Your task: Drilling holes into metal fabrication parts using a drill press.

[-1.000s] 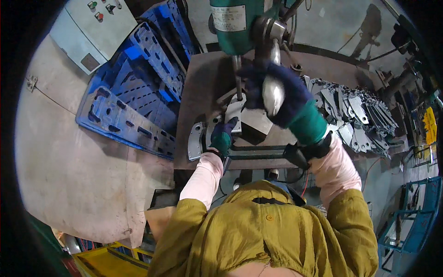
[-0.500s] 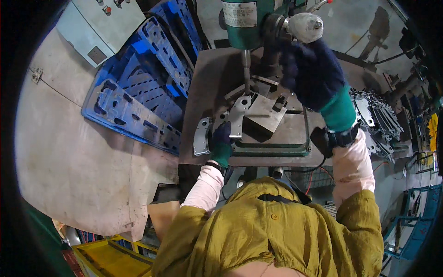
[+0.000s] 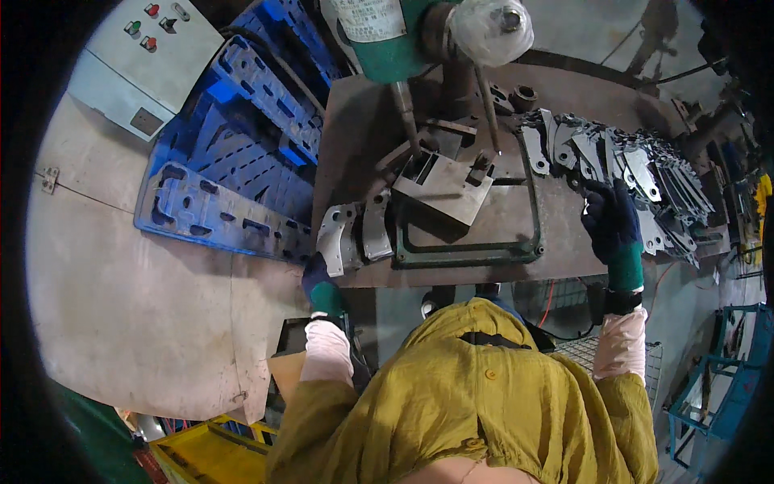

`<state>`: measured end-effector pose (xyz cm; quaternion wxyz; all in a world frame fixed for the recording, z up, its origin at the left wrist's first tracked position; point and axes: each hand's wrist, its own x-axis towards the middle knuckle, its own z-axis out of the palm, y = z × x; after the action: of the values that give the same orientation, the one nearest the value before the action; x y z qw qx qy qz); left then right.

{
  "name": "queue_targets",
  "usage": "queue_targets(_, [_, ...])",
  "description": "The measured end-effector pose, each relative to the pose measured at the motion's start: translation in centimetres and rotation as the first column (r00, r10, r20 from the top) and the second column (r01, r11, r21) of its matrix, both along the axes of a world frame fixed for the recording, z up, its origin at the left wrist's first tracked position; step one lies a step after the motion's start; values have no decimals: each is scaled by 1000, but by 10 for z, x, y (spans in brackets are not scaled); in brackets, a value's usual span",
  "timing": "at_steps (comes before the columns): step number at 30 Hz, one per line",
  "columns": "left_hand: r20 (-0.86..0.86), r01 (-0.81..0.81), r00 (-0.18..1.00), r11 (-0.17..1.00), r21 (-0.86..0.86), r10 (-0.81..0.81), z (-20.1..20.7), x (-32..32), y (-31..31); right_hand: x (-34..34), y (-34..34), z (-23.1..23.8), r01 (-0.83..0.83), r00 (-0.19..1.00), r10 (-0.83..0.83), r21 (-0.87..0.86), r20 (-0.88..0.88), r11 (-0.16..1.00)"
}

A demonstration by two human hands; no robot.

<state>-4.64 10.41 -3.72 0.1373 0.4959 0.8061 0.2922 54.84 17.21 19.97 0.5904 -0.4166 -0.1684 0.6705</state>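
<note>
My left hand, in a dark glove with a green cuff, is closed at the near edge of a curved metal plate at the table's left front. Its fingers are partly hidden. A second curved plate lies just to the right. My right hand, gloved alike, hovers with fingers apart beside a pile of flat metal plates. Between the hands, a steel fixture block sits on the drill press base. The drill spindle reaches down to the block's left end.
The green drill press head and its plastic-wrapped hub overhang the table. A lever slants down from the hub. Blue plastic pallets and a grey control box stand left. A blue rack is at right.
My right hand has left the press hub and come down to the plate pile. My left hand has moved left, and the plate has gone from the fixture block. The view has shifted.
</note>
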Motion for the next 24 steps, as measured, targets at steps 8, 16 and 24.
queue_targets(8, [-519, 227, 830, 974, -16, -202, -24, -3, 8, 16, -8, -46, 13, 991, -21, -59, -135, 998])
queue_targets(16, [-720, 261, 608, 941, -216, -334, -50, -36, 2, 55, 14, -102, 57, 966, 13, -261, 259, 964])
queue_targets(24, [-295, 103, 951, 994, 30, -90, -13, -1, 16, 91, 71, -153, 61, -540, -16, 58, 842, 996])
